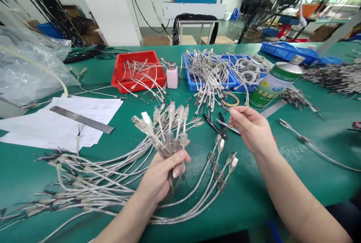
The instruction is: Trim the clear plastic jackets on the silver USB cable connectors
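My left hand [165,169] is closed around a bunch of USB cables [169,141], just below the clear plugs and grey ferrite beads, which fan upward. Their silvery leads trail left across the table to stripped wire ends [31,209]. More USB plugs [232,162] lie on the mat to the right of this hand. My right hand [252,126] is raised with thumb and index finger pinched together. A tiny dark tip shows at the fingertips, too small to name. Black-handled pliers [216,126] and a thin metal blade [229,126] lie beside and partly behind the right hand.
Behind my hands stand a red tray [115,75], a pink dispenser bottle [172,77], a blue tray [193,86] heaped with cables and a green-and-white can [272,85]. A steel ruler [81,119] rests on papers [25,122] at left. A single cable [324,154] lies at right.
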The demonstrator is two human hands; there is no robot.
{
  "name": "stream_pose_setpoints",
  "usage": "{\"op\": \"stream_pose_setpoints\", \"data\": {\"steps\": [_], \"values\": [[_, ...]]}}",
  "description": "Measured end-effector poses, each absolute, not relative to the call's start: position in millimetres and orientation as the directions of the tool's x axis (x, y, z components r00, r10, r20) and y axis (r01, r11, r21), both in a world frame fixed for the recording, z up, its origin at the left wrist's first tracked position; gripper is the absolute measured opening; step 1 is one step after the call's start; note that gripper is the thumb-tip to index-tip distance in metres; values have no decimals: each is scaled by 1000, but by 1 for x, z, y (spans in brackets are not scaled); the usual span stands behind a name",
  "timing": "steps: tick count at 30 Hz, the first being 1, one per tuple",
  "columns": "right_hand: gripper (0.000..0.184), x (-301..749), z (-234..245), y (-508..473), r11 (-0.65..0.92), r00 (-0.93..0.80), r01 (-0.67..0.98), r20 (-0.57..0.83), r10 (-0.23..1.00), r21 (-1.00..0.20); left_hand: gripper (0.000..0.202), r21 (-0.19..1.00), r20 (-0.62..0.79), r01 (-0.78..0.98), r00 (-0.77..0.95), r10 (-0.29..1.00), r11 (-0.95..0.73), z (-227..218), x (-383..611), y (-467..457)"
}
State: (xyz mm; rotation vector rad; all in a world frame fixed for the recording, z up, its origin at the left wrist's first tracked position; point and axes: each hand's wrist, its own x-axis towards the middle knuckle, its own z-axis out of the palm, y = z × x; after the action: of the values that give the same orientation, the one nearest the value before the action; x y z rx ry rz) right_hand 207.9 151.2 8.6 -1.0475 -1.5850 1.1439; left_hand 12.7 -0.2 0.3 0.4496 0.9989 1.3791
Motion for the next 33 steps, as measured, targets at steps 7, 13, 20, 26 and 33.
{"op": "stream_pose_setpoints", "data": {"steps": [7,13,20,26,33], "values": [[22,224,-15,185,357,-386,612,128,913,-706,32,751,-324,-635,-114,939,182,6,11,0],[19,236,-39,205,426,-465,747,56,883,-511,14,779,-295,-607,-128,947,160,7,10,0],[16,231,-19,180,464,-437,744,175,882,-480,16,759,-332,-625,-134,934,181,3,9,0],[22,198,11,99,579,-568,337,331,754,-742,25,747,-331,-638,-108,937,190,1,10,1],[42,183,-9,74,821,-753,154,473,458,-550,23,764,-320,-610,-73,945,211,-1,12,-1]]}}
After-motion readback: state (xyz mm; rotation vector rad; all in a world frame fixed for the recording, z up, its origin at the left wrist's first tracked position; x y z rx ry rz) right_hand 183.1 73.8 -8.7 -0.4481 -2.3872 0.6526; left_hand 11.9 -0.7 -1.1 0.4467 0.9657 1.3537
